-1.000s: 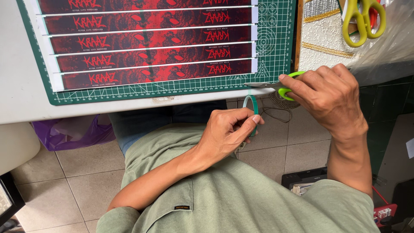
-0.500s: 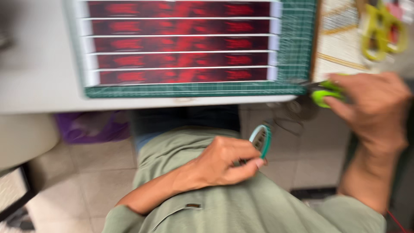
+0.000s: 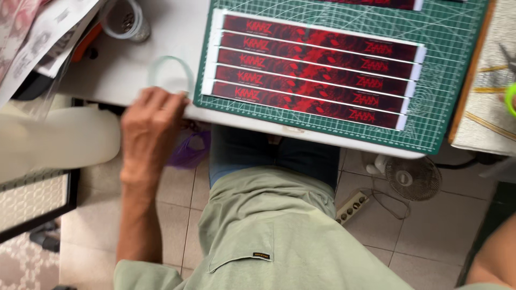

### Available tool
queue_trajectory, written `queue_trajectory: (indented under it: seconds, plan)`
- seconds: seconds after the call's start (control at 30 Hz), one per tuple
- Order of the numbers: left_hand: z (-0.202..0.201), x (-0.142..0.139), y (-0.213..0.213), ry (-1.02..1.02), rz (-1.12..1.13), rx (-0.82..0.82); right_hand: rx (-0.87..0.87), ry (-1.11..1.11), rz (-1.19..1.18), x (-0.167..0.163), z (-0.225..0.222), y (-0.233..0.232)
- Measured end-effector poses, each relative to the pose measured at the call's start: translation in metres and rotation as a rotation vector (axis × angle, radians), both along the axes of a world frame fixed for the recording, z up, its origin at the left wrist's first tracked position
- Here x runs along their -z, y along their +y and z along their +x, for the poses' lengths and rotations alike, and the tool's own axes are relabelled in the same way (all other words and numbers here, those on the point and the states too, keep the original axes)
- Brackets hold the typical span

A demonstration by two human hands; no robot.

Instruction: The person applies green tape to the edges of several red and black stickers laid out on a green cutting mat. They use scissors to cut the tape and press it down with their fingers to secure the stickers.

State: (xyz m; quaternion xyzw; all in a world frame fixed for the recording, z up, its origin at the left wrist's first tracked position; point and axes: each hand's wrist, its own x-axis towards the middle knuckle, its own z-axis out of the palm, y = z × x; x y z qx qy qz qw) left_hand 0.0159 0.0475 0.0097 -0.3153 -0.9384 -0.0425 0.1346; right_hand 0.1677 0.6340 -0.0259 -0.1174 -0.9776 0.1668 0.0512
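White tabletop (image 3: 134, 75), front edge toward the viewer. Beige tiled floor (image 3: 424, 241) beneath, pale grout lines. Small round fan (image 3: 414, 178) lying on the tiles, near a white power strip (image 3: 352, 207) with trailing cord. Purple plastic bag (image 3: 188, 150) under the table. Patterned rug (image 3: 21, 266) at lower left. Light even, daylight-like.

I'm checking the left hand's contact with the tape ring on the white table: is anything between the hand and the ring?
Nothing visible. The left hand has its fingertips right at the tape ring on the table, beside the green cutting mat.
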Motion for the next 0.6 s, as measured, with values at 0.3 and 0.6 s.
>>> queue_trajectory:
  seconds: [0.3,0.6]
  plan:
    - [-0.030,0.041,-0.031,0.104,-0.052,-0.032,-0.106,0.074,0.603,-0.058,-0.031,-0.009]
    - [-0.022,0.050,0.033,0.029,0.374,-0.042,-0.105,0.142,0.651,-0.063,-0.026,-0.017]
